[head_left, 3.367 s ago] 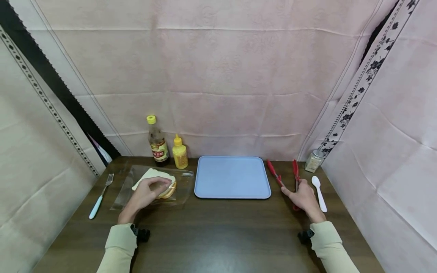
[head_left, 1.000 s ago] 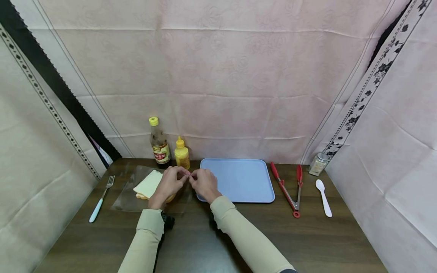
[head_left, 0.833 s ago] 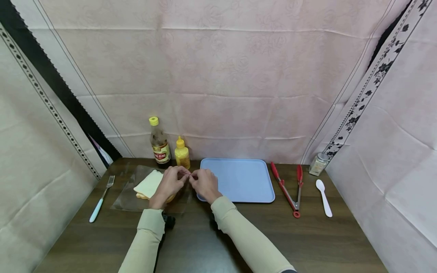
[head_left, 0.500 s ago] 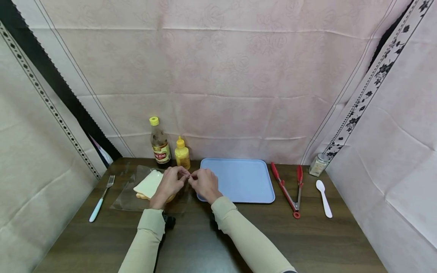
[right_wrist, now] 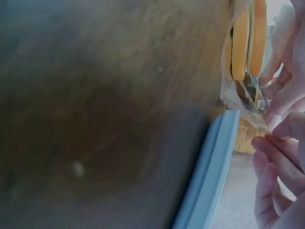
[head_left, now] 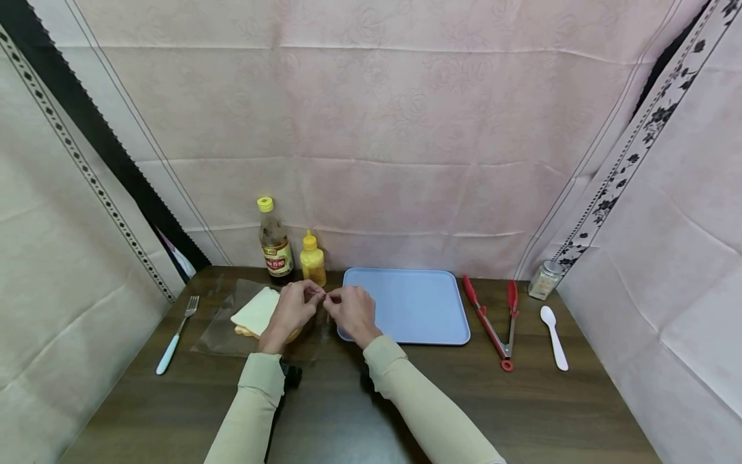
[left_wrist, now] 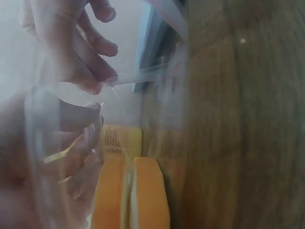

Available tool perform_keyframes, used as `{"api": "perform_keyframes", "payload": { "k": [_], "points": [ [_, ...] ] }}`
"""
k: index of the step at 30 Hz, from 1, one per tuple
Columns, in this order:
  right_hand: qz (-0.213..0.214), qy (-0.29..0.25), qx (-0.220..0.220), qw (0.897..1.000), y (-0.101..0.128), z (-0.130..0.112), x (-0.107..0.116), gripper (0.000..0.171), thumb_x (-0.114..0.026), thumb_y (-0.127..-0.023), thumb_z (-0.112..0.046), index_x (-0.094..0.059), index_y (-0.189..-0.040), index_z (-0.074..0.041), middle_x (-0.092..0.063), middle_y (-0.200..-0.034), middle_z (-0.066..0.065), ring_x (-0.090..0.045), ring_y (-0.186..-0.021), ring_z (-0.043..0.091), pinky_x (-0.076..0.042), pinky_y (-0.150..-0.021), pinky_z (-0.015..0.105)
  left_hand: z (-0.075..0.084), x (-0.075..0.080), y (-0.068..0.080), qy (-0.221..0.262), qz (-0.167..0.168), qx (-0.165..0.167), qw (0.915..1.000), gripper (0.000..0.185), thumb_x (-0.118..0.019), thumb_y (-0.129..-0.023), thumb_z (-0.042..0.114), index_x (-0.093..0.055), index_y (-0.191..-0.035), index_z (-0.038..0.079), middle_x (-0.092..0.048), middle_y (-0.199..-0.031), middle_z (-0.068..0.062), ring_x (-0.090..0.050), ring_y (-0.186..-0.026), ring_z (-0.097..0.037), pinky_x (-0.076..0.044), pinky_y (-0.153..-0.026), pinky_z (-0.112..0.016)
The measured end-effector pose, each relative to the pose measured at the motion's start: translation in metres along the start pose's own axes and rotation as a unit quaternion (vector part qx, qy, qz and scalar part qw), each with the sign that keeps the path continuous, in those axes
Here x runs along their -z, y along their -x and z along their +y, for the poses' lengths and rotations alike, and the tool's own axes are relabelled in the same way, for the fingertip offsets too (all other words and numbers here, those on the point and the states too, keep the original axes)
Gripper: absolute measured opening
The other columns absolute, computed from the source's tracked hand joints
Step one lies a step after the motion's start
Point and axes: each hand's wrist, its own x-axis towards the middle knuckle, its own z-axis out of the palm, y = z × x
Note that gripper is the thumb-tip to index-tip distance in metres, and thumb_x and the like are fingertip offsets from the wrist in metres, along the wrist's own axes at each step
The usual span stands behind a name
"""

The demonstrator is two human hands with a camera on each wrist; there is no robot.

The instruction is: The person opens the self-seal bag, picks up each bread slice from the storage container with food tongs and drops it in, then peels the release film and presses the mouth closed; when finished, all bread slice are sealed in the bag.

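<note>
A clear plastic zip bag [head_left: 223, 328] lies on the left half of the table with sliced bread [head_left: 257, 310] inside it. My left hand [head_left: 292, 312] reaches over the bread and pinches the bag's right-hand edge between thumb and fingers. Right beside it, my right hand [head_left: 353, 309] pinches the same edge, its fingertips meeting the left ones. Orange-brown crusts of two bread slices [left_wrist: 151, 195] show through the film in the left wrist view. In the right wrist view the bag's raised mouth [right_wrist: 233, 100] runs up to the fingertips. My left hand hides part of the bread.
A blue tray [head_left: 411, 309] sits just right of the hands. Behind the bag stand a dark sauce bottle [head_left: 277, 254] and a yellow squeeze bottle [head_left: 313, 261]. A fork [head_left: 176, 338] lies far left; red tongs [head_left: 493, 332], a white spoon [head_left: 553, 338] and a glass shaker [head_left: 545, 280] are right.
My right hand has come from the tongs over to the bag's edge, and my left has moved right from above the bread to meet it. Over the last second both hands barely move.
</note>
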Motion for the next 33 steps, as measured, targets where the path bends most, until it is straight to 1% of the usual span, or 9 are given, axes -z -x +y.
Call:
{"api": "perform_keyframes", "payload": {
  "k": [5,9,12,15,17,21,25,27,33],
  "points": [
    [0.002,-0.028,-0.01,1.0,0.005,0.005,0.006,0.019,-0.072,-0.103,-0.029,-0.089,-0.106,-0.025,-0.082,-0.08,-0.007,-0.053,-0.052,-0.002,-0.045,-0.05,0.019,-0.007,0.004,-0.001,-0.004,-0.001,0.012,0.9999,0.012,-0.068,-0.105,0.013,-0.079,-0.108,0.01,-0.08,-0.103,-0.007,-0.074,-0.093,-0.023,-0.062,-0.084,-0.045],
    [-0.015,-0.083,-0.016,0.996,0.014,0.017,0.019,0.018,-0.072,-0.102,-0.024,-0.09,-0.101,-0.021,-0.084,-0.092,-0.006,-0.06,-0.061,-0.001,-0.049,-0.054,0.021,-0.02,0.01,0.001,-0.001,0.015,0.033,0.9994,0.013,-0.066,-0.107,0.014,-0.078,-0.112,0.008,-0.077,-0.105,-0.008,-0.072,-0.097,-0.025,-0.061,-0.088,-0.048],
    [-0.033,-0.144,-0.014,0.989,0.026,0.032,0.034,0.017,-0.072,-0.101,-0.018,-0.089,-0.1,-0.016,-0.084,-0.093,-0.005,-0.067,-0.068,0.003,-0.055,-0.063,0.023,-0.027,0.012,0.002,0.015,0.008,0.022,0.9996,0.014,-0.065,-0.109,0.017,-0.076,-0.114,0.01,-0.076,-0.107,-0.008,-0.071,-0.097,-0.024,-0.061,-0.09,-0.047],
    [-0.035,-0.192,-0.01,0.981,0.041,0.051,0.05,0.015,-0.074,-0.101,-0.016,-0.088,-0.103,-0.012,-0.083,-0.093,-0.004,-0.072,-0.076,0.007,-0.06,-0.072,0.026,-0.03,0.011,0.001,0.027,-0.002,0.007,0.9996,0.014,-0.065,-0.11,0.02,-0.076,-0.114,0.011,-0.076,-0.107,-0.007,-0.07,-0.097,-0.023,-0.06,-0.09,-0.045],
    [-0.033,-0.208,-0.007,0.977,0.052,0.062,0.062,0.014,-0.075,-0.102,-0.017,-0.087,-0.106,-0.01,-0.083,-0.096,-0.003,-0.074,-0.084,0.008,-0.062,-0.079,0.028,-0.03,0.01,0.0,0.03,-0.003,0.004,0.9995,0.013,-0.066,-0.109,0.02,-0.076,-0.113,0.013,-0.076,-0.106,-0.006,-0.07,-0.096,-0.021,-0.059,-0.089,-0.044],
    [-0.044,-0.224,-0.008,0.974,0.07,0.077,0.085,0.014,-0.077,-0.102,-0.019,-0.086,-0.108,-0.01,-0.083,-0.098,-0.005,-0.074,-0.089,0.01,-0.062,-0.082,0.031,-0.03,0.009,0.0,0.031,-0.001,-0.005,0.9995,0.011,-0.068,-0.108,0.018,-0.077,-0.11,0.013,-0.075,-0.104,-0.006,-0.07,-0.095,-0.022,-0.058,-0.089,-0.042],
    [-0.065,-0.22,-0.006,0.973,0.084,0.091,0.101,0.013,-0.076,-0.103,-0.021,-0.086,-0.107,-0.013,-0.082,-0.099,-0.007,-0.073,-0.091,0.01,-0.062,-0.08,0.028,-0.032,0.008,-0.001,0.027,0.003,-0.02,0.9994,0.01,-0.069,-0.107,0.016,-0.077,-0.109,0.011,-0.076,-0.102,-0.006,-0.07,-0.094,-0.021,-0.059,-0.088,-0.041],
    [-0.085,-0.225,-0.012,0.971,0.091,0.098,0.108,0.012,-0.075,-0.104,-0.02,-0.085,-0.107,-0.013,-0.082,-0.099,-0.006,-0.074,-0.089,0.014,-0.062,-0.076,0.028,-0.032,0.007,-0.001,0.03,0.003,-0.022,0.9993,0.01,-0.069,-0.107,0.016,-0.077,-0.109,0.011,-0.076,-0.101,-0.006,-0.07,-0.093,-0.021,-0.058,-0.088,-0.04],
    [-0.17,-0.243,-0.024,0.955,0.113,0.12,0.126,0.014,-0.072,-0.106,-0.02,-0.084,-0.104,-0.012,-0.081,-0.093,0.008,-0.073,-0.07,0.029,-0.061,-0.06,0.031,-0.032,0.005,0.001,0.032,0.002,-0.02,0.9993,0.008,-0.071,-0.106,0.016,-0.078,-0.108,0.013,-0.077,-0.101,-0.004,-0.069,-0.093,-0.02,-0.057,-0.088,-0.041]
  ]
}}
